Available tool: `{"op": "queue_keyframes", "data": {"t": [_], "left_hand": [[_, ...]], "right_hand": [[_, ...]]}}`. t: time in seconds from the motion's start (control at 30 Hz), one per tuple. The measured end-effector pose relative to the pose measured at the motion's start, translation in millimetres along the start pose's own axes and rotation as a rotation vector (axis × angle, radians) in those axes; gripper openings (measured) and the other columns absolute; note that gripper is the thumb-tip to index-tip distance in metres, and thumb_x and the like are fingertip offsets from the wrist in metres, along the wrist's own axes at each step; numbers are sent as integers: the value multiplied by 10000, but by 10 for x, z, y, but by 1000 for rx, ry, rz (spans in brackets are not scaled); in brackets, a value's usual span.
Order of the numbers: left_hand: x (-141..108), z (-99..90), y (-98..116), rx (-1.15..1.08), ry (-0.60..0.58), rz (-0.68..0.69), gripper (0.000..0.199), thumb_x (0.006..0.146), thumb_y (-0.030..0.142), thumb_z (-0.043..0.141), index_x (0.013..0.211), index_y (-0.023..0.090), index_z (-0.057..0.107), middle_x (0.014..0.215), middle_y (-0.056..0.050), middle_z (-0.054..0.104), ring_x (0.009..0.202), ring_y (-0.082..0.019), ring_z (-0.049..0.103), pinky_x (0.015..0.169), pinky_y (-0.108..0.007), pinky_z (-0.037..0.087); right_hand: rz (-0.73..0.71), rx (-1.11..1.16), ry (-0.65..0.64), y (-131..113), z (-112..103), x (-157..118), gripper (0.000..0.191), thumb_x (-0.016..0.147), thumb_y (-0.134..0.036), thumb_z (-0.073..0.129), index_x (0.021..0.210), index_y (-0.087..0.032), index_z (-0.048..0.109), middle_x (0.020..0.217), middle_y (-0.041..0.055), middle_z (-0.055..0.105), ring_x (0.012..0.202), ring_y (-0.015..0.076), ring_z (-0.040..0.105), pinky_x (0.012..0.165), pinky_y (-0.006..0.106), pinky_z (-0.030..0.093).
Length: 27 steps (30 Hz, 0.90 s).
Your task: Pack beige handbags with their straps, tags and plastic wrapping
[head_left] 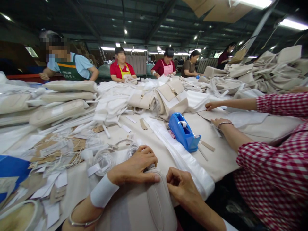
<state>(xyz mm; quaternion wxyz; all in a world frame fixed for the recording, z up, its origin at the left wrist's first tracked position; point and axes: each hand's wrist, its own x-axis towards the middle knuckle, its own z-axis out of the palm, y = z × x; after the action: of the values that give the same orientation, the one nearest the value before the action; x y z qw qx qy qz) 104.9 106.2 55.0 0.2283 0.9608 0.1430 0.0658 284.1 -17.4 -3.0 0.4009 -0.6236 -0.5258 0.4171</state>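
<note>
A beige bag [141, 205] lies at the bottom centre, against the table's front edge. My left hand [137, 165] rests over its upper end, fingers curled over the far side and thumb along the top, closed on it. A white band and a metal bangle circle that wrist. At the bag's right edge is my right hand [180, 184], its fingers pinched together against the rim; anything small between them is hidden. Just beyond, a blue tape dispenser [184, 131] stands beside a long stack of clear plastic sleeves [178, 154].
Tags with strings [64, 144] and paper slips lie left, near a round tub [20, 215]. Wrapped bags [67, 96] and finished bags [172, 96] are piled behind. A person in a checked shirt [271, 163] works close on the right; several people stand across the table.
</note>
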Motion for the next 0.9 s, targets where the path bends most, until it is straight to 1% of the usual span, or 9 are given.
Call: {"op": "queue_keyframes", "data": {"t": [0.1, 0.27, 0.4, 0.5, 0.57, 0.67, 0.77, 0.83, 0.9], "left_hand": [[-5, 7, -11, -1, 3, -1, 534, 885, 697, 407, 956, 211, 616, 924, -37, 636, 949, -239, 476, 994, -412, 270], [9, 53, -45, 20, 3, -2, 482, 883, 660, 469, 936, 205, 620, 929, -39, 635, 979, -248, 487, 1012, -417, 260], [36, 111, -60, 46, 13, -23, 402, 877, 594, 551, 858, 196, 598, 858, -20, 625, 936, -227, 520, 1030, -408, 248], [45, 137, -52, 53, 24, -34, 368, 868, 555, 595, 962, 199, 605, 905, -20, 635, 949, -218, 537, 1051, -403, 232], [48, 143, -40, 72, 17, -35, 349, 874, 526, 603, 1007, 204, 620, 951, -27, 647, 978, -223, 539, 1054, -406, 224], [51, 141, -28, 99, -6, -23, 295, 892, 495, 590, 939, 210, 654, 940, -23, 657, 993, -225, 533, 1045, -404, 224], [56, 135, -33, 119, 0, -42, 287, 894, 489, 588, 887, 209, 650, 903, -18, 656, 988, -222, 528, 1039, -396, 227], [65, 126, -35, 135, 2, -58, 280, 891, 484, 596, 886, 208, 644, 894, -14, 655, 990, -220, 527, 1033, -394, 227], [87, 109, -19, 153, -15, -64, 273, 889, 478, 601, 885, 208, 641, 889, -10, 655, 988, -217, 528, 1020, -392, 234]], "right_hand": [[-26, 64, -53, -55, -44, -11, 136, 704, -176, 590, 590, -177, 513, 529, -59, 443, 520, 82, 396, 502, 216, 279], [-12, 171, -223, -60, -109, -86, 177, 824, -254, 545, 727, -167, 665, 612, -22, 559, 580, 113, 524, 572, 221, 408], [-31, 90, -126, 25, -89, -133, 201, 856, -279, 545, 741, -185, 681, 641, -13, 569, 614, 125, 545, 586, 229, 421], [-82, -28, 27, 95, -51, -201, 217, 899, -348, 513, 882, -207, 678, 889, 30, 629, 822, 166, 597, 757, 276, 476], [-24, -76, 87, 143, 32, -250, 338, 929, -420, 470, 1169, -224, 604, 1114, 69, 621, 977, 205, 609, 869, 340, 498], [-47, -226, 94, 235, 289, -276, 600, 947, -463, 441, 1477, -218, 302, 1413, 127, 483, 1260, 286, 503, 1036, 481, 444], [-240, -417, 247, 324, 589, -208, 671, 974, -381, 399, 1543, -193, 97, 1547, 149, 305, 1402, 331, 331, 1118, 588, 325], [-306, -458, 348, 356, 713, -133, 659, 990, -329, 351, 1549, -205, 25, 1539, 153, 318, 1378, 340, 369, 1094, 618, 342], [-349, -454, 358, 375, 752, -67, 649, 994, -310, 337, 1551, -227, 14, 1502, 148, 383, 1334, 342, 427, 1067, 624, 372]]}}
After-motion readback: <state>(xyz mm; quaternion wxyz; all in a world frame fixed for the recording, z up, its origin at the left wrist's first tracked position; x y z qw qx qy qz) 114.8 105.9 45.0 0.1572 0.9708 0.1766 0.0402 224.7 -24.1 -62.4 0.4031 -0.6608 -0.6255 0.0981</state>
